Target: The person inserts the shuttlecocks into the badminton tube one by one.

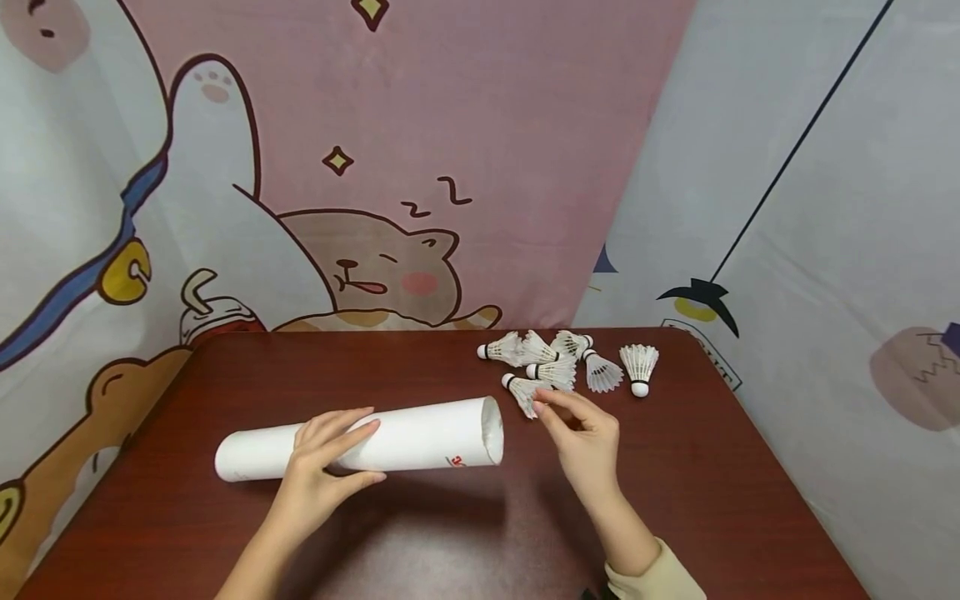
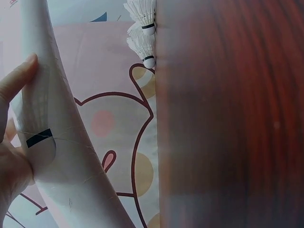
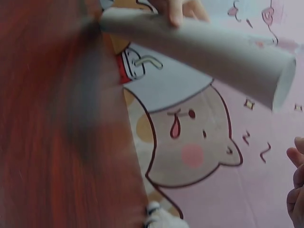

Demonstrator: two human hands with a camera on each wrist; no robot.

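My left hand (image 1: 318, 467) grips a long white cardboard tube (image 1: 427, 437) around its middle, thumb on the near side and fingers over the top. The tube tilts slightly, with its open end facing right. A shuttlecock shape with a black band shows on its side in the left wrist view. Just right of that mouth is my right hand (image 1: 588, 442), thumb and forefinger close together beside the feathers of the nearest shuttlecock (image 1: 521, 392). In the right wrist view, no object shows in the visible fingers (image 3: 297, 178).
Several white feather shuttlecocks (image 1: 553, 372) lie in a loose cluster at the back right of the dark red-brown table (image 1: 420, 542). A single shuttlecock (image 1: 639, 367) sits apart on their right. Behind the table hangs a cartoon-printed cloth (image 1: 517, 167).
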